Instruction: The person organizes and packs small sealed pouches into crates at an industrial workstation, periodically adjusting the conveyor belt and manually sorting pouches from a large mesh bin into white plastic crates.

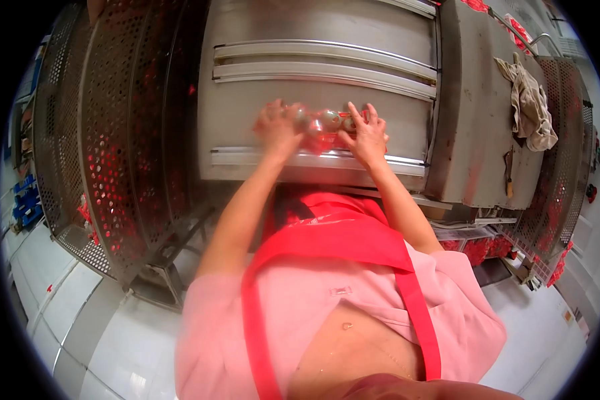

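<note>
Before me lies a see-through pack of round grey-green items [331, 119] with red parts on its wrapping; what the items are I cannot tell. My left hand [278, 131], blurred, grips the pack's left end. At the right end, my right hand [369, 134] holds it with the fingers spread over the edge. Beneath is a brushed steel work surface [250, 110], and the pack's near side overlaps a metal rail [250, 157] along its front.
Paired metal rails [325, 65] cross the surface farther back. A perforated metal chute [115, 150] stands at left. On the steel housing [480, 125] at right lie a crumpled cloth [530, 107] and a knife with a wooden handle [509, 175]. Red material [485, 250] sits below.
</note>
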The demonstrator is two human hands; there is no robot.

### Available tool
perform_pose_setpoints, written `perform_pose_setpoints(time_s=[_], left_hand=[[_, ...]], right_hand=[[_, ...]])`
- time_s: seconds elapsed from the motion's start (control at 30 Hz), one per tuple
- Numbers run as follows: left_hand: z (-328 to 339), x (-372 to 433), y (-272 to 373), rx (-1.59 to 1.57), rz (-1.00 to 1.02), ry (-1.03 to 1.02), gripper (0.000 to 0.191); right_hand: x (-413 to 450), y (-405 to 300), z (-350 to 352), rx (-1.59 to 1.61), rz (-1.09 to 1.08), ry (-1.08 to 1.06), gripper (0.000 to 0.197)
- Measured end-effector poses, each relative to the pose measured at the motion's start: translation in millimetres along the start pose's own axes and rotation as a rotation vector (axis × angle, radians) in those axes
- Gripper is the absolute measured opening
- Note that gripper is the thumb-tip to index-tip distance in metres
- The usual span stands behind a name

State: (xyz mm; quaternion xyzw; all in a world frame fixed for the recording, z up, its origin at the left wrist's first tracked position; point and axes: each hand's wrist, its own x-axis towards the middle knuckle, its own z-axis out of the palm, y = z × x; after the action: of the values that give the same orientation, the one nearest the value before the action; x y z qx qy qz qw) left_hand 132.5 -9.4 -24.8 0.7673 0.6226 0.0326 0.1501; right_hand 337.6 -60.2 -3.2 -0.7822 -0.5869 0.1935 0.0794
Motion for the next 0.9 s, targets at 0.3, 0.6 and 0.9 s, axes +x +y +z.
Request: perform_pose_setpoints(time_s=[0.3, 0.6, 0.9], left_hand=[[-1.0, -0.6, -14.7, -0.084, 0.004, 0.054, 0.048], [-60.8, 22.8, -25.0, -0.210, -0.035, 0.183, 0.027], [-267.7, 42.3, -114.7, -0.121, 0.033, 0.704, 0.028]], right_hand=[[0.5, -21.0, 12.7, 0.079, -0.021, 0.059, 0.047], [23.2, -65.6, -9.8, 0.471, -0.149, 0.110, 0.048], [50.7, -266.8, -123.3, 0.479, -0.615, 0.447, 0.040]])
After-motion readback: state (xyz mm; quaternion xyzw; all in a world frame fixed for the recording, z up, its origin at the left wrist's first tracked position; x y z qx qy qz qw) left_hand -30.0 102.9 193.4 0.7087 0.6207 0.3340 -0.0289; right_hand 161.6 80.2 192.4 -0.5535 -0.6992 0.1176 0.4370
